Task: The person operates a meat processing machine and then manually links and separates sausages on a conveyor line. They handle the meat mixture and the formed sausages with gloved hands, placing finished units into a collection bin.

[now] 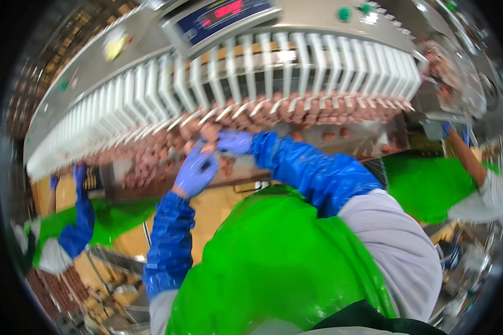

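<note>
Both my hands wear purple gloves and meet at the row of pink raw sausage links [318, 110] hanging along the front of the machine. My right hand [235, 142] reaches leftward, its fingers closed at a pink link [209, 132]. Just below and left of it, my left hand [197, 172] is bent, with fingertips pinched on pink meat beside the right fingers. Motion blurs the fingertips, and the exact grip is partly hidden. Under the hands runs a metal tray [369, 146] with loose pink pieces on it.
White upright dividers with hooks [268, 67] line the machine, below a display panel [223, 19]. A heap of pink links [142, 167] lies at the left. Co-workers in green aprons stand at the left [67, 223] and right [430, 184]. A clear bag [464, 84] sits at far right.
</note>
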